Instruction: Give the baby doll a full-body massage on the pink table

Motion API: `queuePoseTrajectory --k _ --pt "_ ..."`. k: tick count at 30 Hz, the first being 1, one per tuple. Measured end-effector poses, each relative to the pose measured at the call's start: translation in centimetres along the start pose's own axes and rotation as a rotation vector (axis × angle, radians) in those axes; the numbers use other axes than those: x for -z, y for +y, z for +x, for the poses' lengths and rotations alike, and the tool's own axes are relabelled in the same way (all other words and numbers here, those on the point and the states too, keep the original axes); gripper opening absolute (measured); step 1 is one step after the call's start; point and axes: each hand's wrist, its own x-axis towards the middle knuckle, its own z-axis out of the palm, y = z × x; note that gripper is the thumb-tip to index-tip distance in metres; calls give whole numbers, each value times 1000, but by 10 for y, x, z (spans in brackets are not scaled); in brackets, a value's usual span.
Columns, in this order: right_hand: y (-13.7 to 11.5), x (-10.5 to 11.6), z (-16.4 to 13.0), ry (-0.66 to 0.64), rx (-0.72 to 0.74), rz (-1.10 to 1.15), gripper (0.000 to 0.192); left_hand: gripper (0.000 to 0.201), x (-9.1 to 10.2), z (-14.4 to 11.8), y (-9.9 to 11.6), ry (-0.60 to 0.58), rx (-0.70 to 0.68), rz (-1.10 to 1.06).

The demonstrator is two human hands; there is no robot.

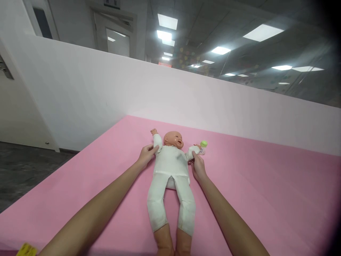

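A baby doll in a white one-piece suit lies on its back on the pink mat, head away from me. My left hand grips the doll's upper arm on the left side, that arm raised. My right hand pinches the sleeve of the doll's other arm. A small bottle with a green cap lies by that arm's hand, just beyond my fingers. The doll's bare lower legs reach the bottom edge of the view.
A white partition wall stands behind the mat. Dark floor lies to the left, beyond the mat's edge. A yellow tag shows at the bottom left corner. Glass with ceiling lights is above the wall.
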Motion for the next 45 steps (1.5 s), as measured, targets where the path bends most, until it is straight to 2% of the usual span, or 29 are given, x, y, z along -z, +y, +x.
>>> queuePoseTrajectory --k 5,10,13,16,22,26,29,32,38,45 --pt "2 2 3 41 -6 50 31 47 0 0 0 4 3 7" --pt "2 3 2 28 57 72 33 42 0 -1 1 10 -28 14" --pt "0 1 -1 -5 94 86 38 40 0 -1 1 -23 -37 -19" --pt "-1 0 -5 -67 91 75 35 39 0 -2 2 -55 -15 -42" --pt "3 2 -6 -157 83 6 32 40 -1 -3 3 -43 56 -33" --pt "2 3 -7 -158 111 38 32 42 -1 -2 2 -8 -8 -12" --pt "-1 3 -9 -172 126 24 21 35 0 1 0 21 -68 -5" --pt "-2 3 -10 -184 123 1 18 28 1 1 0 -3 -79 -2" --pt "0 0 -8 -132 128 5 24 29 -1 -2 4 -1 -51 -34" --pt "0 -1 -8 -55 138 -21 27 39 0 -3 5 -8 -25 -33"
